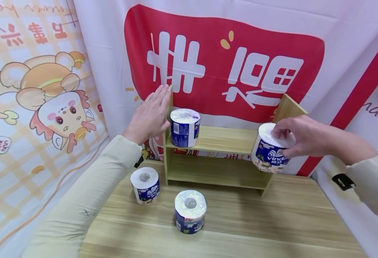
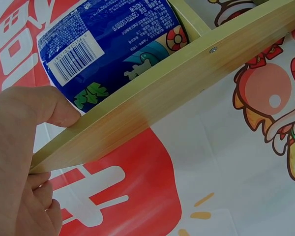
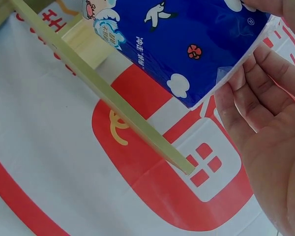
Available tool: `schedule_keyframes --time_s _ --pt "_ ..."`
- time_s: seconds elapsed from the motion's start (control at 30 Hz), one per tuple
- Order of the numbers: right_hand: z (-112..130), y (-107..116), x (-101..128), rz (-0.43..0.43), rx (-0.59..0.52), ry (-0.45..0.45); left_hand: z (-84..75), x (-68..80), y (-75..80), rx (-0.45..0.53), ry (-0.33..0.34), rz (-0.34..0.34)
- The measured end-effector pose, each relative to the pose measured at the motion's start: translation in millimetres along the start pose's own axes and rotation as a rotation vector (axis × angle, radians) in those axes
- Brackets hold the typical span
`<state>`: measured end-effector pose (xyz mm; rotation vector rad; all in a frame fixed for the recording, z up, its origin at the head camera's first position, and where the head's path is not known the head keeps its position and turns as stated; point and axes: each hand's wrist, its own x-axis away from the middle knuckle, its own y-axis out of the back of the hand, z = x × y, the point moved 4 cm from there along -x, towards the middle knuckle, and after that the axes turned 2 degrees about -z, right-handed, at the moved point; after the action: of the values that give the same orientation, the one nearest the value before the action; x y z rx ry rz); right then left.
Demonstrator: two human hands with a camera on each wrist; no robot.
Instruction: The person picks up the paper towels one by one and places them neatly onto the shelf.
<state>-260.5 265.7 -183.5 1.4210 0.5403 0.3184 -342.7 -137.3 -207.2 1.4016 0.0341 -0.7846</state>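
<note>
In the head view, our right hand (image 1: 300, 138) grips a wrapped toilet paper roll with a blue printed label (image 1: 269, 150) from above, fingers curled over its white top. We hold it in the air at the right end of the small light wooden shelf unit with two boards (image 1: 218, 141), level with the upper board and a little tilted. Our left hand (image 1: 151, 116) is flat, fingers straight and together, and it presses on the left side panel of the shelf. Just past that hand, a second wrapped roll with a barcode on its blue label (image 1: 185, 127) stands upright on the upper board. Below the left arm, two more wrapped rolls (image 1: 145, 185) (image 1: 190, 211) stand on the pale wooden table (image 1: 272, 222).

In the left wrist view, the thumb is on the inner side of the panel (image 2: 152, 103) and the other fingers on the outer side; the barcode roll is just beside the thumb.

In the right wrist view, the fingers wrap the held roll (image 3: 187, 44), and the thin edge of the right panel (image 3: 108, 98) passes near under it.

To do this step well, we think the roll should first be made upright, then carried over the right panel edge without knocking it, while the left hand steadies the shelf.
</note>
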Motion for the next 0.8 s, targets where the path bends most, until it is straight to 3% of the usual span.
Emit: schedule_keyframes --time_s 0.8 --pt "-5.6 1.6 -26.2 0.019 0.01 -0.043 -0.6 2.0 2.4 -0.007 0.002 -0.001"
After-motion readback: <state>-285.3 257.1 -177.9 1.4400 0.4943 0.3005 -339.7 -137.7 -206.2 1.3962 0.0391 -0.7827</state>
